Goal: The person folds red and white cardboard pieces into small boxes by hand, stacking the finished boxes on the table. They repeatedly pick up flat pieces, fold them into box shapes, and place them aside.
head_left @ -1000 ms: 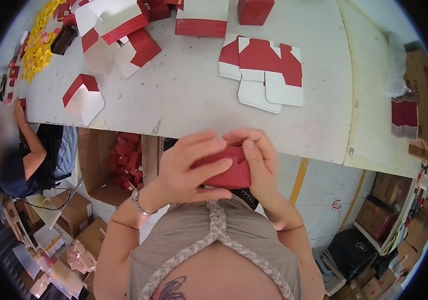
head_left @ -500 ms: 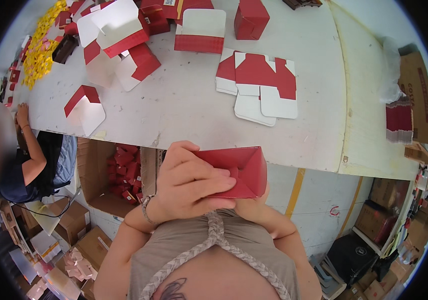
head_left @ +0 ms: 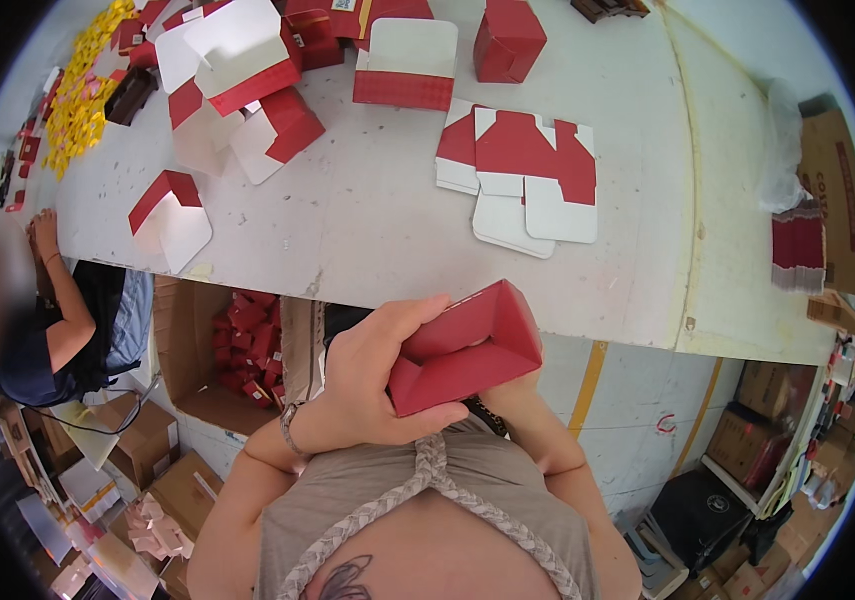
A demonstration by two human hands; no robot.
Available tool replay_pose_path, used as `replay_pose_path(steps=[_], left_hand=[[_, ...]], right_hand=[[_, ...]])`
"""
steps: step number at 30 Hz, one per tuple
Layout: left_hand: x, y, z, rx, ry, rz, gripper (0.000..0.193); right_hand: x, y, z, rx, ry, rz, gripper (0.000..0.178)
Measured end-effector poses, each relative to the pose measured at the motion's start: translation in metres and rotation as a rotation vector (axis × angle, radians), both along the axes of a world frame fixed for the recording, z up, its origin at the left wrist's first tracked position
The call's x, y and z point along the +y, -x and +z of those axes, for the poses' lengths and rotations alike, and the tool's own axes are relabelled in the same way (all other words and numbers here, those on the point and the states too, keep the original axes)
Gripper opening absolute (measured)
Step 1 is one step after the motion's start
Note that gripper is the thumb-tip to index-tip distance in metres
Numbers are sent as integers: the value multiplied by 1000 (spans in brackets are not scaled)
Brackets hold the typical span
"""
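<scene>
A red carton (head_left: 466,375) is held between both my hands just off the table's near edge, tilted, with a hollow, partly folded end facing up. My left hand (head_left: 373,365) wraps its left side, thumb along the upper edge and fingers along the lower edge. My right hand (head_left: 510,398) grips the carton from below and the right; its fingers are mostly hidden behind the cardboard. Ahead on the table lies a stack of flat red-and-white carton blanks (head_left: 538,170). A closed red box (head_left: 508,45) stands beyond it.
Partly folded cartons (head_left: 403,65) lie across the white table (head_left: 348,220). Yellow wrapped pieces (head_left: 78,115) are heaped far left, near a co-worker's arm (head_left: 70,310). Below the table edge sits a cardboard box (head_left: 186,350) of small red boxes. Maroon stacked sheets (head_left: 798,245) stand at right.
The carton has turned and tilted so its hollow end faces up more. My left fingers have come out of that end and now hold its outer sides.
</scene>
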State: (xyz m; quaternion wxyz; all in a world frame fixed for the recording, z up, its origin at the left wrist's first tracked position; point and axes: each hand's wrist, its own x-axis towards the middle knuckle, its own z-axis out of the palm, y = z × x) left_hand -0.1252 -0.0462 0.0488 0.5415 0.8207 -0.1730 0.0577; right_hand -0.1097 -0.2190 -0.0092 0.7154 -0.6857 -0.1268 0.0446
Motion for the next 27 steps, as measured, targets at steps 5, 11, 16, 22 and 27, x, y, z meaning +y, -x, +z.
replay_pose_path(steps=[5,11,16,22,27], left_hand=[[-4,-3,8,40,-238,54,90],[-1,-7,3,67,-399,34,93],[60,-101,17,-264,50,621,107],[25,-111,16,46,-154,340,101],[2,-89,-49,273,162,286,83]], right_hand=[[17,-8,5,222,-25,22,30],[19,-7,-2,49,116,25,31],[-9,-63,5,-388,601,-252,14],[-62,-155,-1,-117,1305,-410,80],[-73,-141,13,42,785,-326,82]])
